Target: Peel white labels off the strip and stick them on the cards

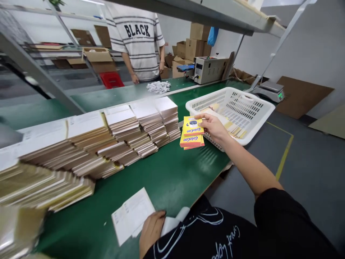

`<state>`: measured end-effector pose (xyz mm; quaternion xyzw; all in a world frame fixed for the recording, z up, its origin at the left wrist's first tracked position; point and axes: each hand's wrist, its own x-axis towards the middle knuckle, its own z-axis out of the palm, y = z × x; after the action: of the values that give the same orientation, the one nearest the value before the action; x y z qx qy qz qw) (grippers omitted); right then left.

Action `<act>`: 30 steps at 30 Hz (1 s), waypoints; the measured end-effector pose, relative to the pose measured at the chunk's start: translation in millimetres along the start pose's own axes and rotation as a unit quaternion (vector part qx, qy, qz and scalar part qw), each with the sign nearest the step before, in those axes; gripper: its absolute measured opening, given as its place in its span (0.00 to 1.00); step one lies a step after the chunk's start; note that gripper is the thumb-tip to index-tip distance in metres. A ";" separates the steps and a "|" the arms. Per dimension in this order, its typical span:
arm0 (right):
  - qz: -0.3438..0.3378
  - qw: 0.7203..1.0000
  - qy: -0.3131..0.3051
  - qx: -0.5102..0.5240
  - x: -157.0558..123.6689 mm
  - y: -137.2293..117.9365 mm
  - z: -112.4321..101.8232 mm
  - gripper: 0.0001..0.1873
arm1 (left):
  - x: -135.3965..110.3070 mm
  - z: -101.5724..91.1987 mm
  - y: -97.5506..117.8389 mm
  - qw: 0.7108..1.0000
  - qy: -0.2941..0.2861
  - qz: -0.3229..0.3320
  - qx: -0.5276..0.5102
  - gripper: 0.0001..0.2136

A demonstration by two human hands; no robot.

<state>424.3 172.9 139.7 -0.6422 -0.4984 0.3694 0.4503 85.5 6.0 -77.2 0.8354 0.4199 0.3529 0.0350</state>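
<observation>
My right hand [212,126] reaches forward with its fingers closed on the right side of a few small yellow and red ColaCao packs [192,141], stacked slightly askew. Just beyond that hand is a white plastic basket [256,127] with flat pale and yellowish pieces [234,128] in it. Low in the view, my left hand [153,228] lies on the table against my body, fingers loosely extended. Beside it are white printed sheets [133,214] on one side and a rolled white piece [175,220] on the other. Whether it touches them I cannot tell.
Long rows of stacked flat cards [115,142] run along the left of the green table [164,176]. A small white heap [158,87], a grey machine [210,68] and a digital scale [269,91] stand farther off. A person [137,46] stands across; a shelf beam [215,14] hangs overhead.
</observation>
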 end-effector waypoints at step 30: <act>-0.262 0.849 -0.110 -0.446 2.3 156.4 61.8 0.17 | -2.6 -1.5 9.1 0.999 -0.001 0.025 -0.034 0.20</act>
<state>415.9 172.8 -28.3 -0.5748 -0.8054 0.0441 0.1380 89.6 -2.1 -74.3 0.8442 0.3867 0.3672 0.0545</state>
